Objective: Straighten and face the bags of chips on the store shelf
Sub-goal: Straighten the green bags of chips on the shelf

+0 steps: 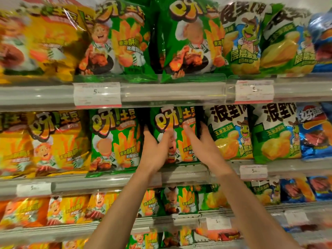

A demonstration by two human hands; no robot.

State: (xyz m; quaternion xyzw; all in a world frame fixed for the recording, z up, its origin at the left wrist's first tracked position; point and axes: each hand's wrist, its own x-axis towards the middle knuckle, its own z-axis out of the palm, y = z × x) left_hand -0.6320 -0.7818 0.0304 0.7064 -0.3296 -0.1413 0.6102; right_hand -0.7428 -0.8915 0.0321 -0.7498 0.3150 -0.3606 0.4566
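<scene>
Both hands were on one green chip bag standing on the middle shelf, directly under the clear rail of the shelf above. The left hand clasped the bag's left edge, thumb laid across the printed front and the fingers curled round behind it. The right hand mirrored it on the right edge, one finger stretched flat across the front, the others wrapped round the side; so both hands were closed on the bag, not open.

The bag's front panel faced outward and it stood roughly upright, though motion blur made it hard to say whether it was truly square. To the bag's left stood a matching green bag that sat further forward, its bottom seam hanging over the shelf lip. To the bag's right was a white-and-green corn snack bag, touching or nearly so.

The step in hand looked like squaring this single bag in its row. The next move would probably call for drawing it forward until level with its left neighbour, setting it plumb, then letting go without tipping it.
</scene>
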